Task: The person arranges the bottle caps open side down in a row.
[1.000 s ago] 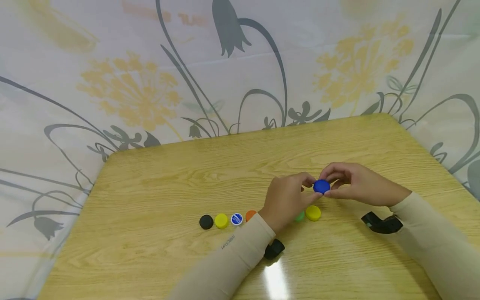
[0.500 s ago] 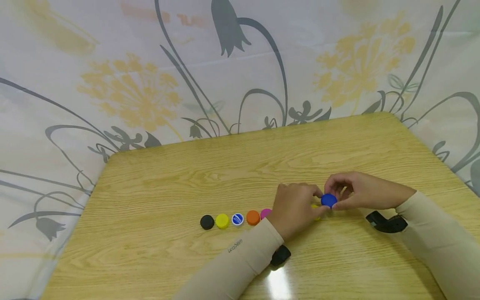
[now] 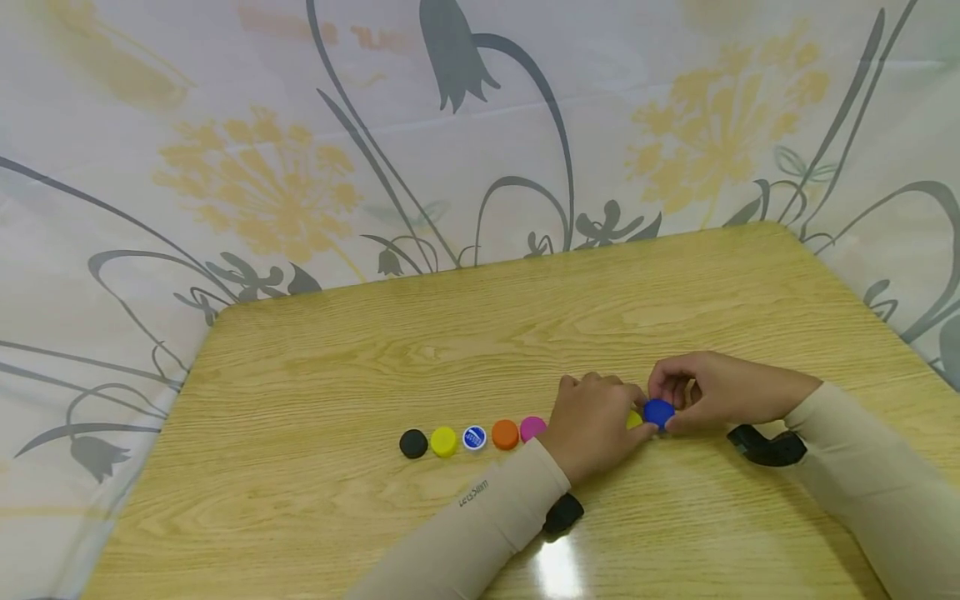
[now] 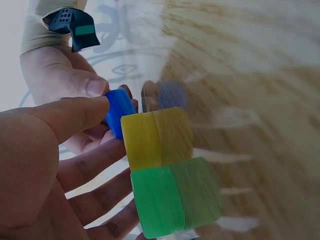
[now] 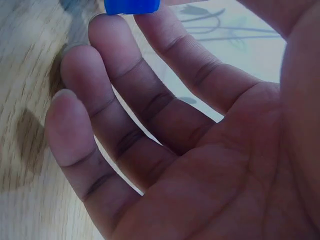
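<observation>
A blue bottle cap (image 3: 659, 414) is pinched between both hands at the right end of a row of caps. My left hand (image 3: 596, 429) has thumb and index finger on its left side, while my right hand (image 3: 731, 387) grips the right side with thumb and fingers. In the left wrist view, a yellow cap (image 4: 141, 140) stands beside the blue one, and a green cap (image 4: 157, 202) follows; the left hand's fingers lie behind both. Only the edge of the blue cap (image 5: 131, 6) shows in the right wrist view, at the fingertips.
Leftward along the row lie a pink cap (image 3: 533, 429), an orange cap (image 3: 505, 434), a white cap with blue print (image 3: 474, 437), another yellow cap (image 3: 443, 442) and a black cap (image 3: 413, 444). Behind the wooden table (image 3: 360, 358) hangs a flower-patterned cloth (image 3: 510, 150).
Both hands have brought the blue cap nearer and slightly right, down to the end of the row. In the last half second it has lowered only a little.
</observation>
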`<state>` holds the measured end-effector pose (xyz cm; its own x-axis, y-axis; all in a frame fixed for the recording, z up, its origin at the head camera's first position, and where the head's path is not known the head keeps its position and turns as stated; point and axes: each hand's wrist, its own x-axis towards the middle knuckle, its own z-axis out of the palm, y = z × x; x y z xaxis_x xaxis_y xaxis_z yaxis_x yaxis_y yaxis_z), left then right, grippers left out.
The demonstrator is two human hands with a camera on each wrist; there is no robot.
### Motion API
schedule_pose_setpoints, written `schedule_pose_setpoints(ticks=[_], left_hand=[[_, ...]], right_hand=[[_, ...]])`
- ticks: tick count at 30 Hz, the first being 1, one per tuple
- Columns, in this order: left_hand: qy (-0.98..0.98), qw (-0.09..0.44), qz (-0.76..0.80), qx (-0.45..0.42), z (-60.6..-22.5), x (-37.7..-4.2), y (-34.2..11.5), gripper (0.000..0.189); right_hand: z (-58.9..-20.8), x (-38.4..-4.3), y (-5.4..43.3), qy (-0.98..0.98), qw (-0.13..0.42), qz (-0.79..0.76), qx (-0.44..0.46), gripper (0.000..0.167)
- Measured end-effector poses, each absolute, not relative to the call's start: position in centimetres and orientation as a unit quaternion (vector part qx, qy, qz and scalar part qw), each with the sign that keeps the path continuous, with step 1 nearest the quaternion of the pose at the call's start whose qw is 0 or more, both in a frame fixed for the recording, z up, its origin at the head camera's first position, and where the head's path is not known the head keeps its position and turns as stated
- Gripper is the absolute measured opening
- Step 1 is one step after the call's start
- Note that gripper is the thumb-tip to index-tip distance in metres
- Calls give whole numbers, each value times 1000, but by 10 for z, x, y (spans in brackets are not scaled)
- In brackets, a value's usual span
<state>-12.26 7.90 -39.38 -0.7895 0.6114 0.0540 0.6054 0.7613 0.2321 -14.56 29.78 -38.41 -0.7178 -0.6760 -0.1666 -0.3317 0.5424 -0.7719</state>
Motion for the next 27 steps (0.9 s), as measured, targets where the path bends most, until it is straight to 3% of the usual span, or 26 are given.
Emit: schedule_pose_setpoints(ticks=[27], left_hand=[[932,46,104,345,-393,-121,77,32]], right_hand=[[-388,-144,298,866,223,-341,-291,30]])
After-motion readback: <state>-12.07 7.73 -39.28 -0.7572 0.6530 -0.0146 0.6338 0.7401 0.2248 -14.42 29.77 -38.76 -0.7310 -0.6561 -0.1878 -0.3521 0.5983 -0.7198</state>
